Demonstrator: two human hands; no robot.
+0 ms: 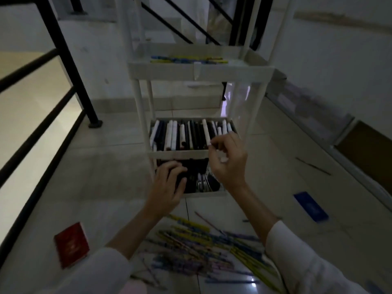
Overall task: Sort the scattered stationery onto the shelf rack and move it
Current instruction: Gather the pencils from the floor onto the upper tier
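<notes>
A heap of loose coloured pens (203,247) lies on the floor between the sleeved forearms, unsorted and within easy reach of the shelf rack (201,70) just beyond. The rack groups like with like: blue and yellow pens (186,59) on the top tray, black and white markers side by side on the middle tray (178,154), dark items below. The right hand (228,160) curls at the middle tray's front edge, thumb and forefinger pinching the near end of a white marker (205,130), probably to line it up. The left hand (167,187) bends over the dark things in the bottom tray (203,194); whether it grips any I cannot tell
</notes>
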